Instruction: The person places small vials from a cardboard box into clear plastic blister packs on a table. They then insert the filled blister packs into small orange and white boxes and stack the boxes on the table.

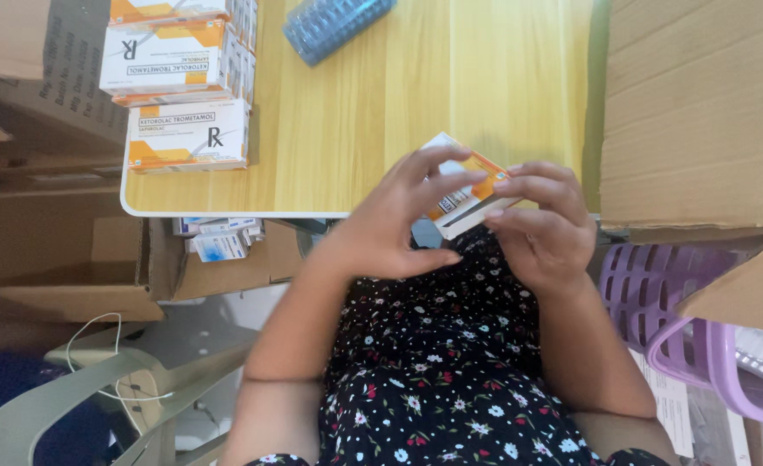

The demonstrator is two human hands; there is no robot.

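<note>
Head: 1 med box (466, 188) in grip of L hand (390, 220) + R hand (543, 226); 3 stacked boxes (187, 136).

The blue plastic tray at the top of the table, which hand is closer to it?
Left. The left hand is below the blue plastic tray, closer across the wooden table. The right hand is farther right. Both hold a small orange-and-white box.

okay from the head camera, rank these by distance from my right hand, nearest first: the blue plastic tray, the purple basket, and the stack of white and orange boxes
From the right hand:
1. Purple slatted plastic basket, just to its right, below the table edge.
2. Blue ribbed plastic tray, at the table's far edge.
3. Stack of white and orange cardboard boxes, far left corner.
</note>
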